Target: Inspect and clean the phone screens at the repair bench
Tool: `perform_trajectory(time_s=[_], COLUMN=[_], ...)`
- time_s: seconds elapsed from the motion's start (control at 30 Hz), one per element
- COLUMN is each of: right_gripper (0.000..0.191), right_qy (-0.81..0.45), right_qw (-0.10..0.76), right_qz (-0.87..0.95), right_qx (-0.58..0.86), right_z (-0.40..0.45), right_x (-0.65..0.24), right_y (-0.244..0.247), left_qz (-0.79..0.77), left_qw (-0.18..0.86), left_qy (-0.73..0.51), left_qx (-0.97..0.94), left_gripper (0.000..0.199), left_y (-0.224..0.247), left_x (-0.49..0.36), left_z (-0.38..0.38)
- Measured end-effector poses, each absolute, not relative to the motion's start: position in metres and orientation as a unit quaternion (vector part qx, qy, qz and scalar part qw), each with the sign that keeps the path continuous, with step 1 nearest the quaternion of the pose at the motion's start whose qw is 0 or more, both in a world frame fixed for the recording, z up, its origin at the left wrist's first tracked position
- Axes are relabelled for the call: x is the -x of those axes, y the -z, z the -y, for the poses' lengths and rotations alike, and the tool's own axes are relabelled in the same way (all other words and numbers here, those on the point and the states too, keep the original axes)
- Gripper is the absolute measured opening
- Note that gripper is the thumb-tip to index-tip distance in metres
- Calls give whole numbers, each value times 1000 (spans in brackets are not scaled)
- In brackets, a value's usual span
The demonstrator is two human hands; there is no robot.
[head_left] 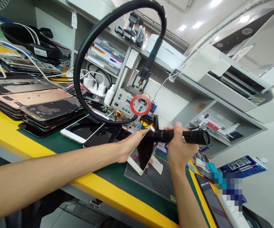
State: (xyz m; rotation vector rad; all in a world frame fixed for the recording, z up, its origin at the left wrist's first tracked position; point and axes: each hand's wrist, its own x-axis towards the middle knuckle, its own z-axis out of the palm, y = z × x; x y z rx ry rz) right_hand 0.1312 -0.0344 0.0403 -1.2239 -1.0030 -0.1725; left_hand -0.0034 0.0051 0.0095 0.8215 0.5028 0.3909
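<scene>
While my left hand pinches the white-framed phone with a black glass screen by its sides, between thumb and fingers, my right hand is wrapped around a black metal torch-shaped cylinder. The phone lies to the left of my right fist, tilted, its long axis rising away from me and rightward; the cylinder runs nearly crosswise, its head at the phone's far end. I cannot tell whether they touch.

Nearer me is the front edge of the yellow-edged worktop. Below the phone are a grey perforated mat and a crumpled white tissue. Toward the worktop's left end lie a white phone with a dark screen and stacked phone parts. Beyond, a thick black bent hose and a flat red ring stand behind my hands, leaving the gap between fist and phone unblocked.
</scene>
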Motion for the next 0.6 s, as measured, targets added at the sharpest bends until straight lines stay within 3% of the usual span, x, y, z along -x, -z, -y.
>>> perform_trajectory(time_s=[0.2, 0.6], right_gripper=[39, 35], right_qy=[76, 98], right_qw=[708, 710], right_qz=[456, 493], right_qx=[534, 493], right_z=[35, 40], right_x=[-135, -122], right_y=[-42, -39], left_qz=[-224, -200], left_qw=[859, 849], left_qy=[-202, -229], left_qx=[-413, -432], left_gripper=[67, 64], left_y=[-3, -3], left_x=[3, 3], left_z=[-11, -18])
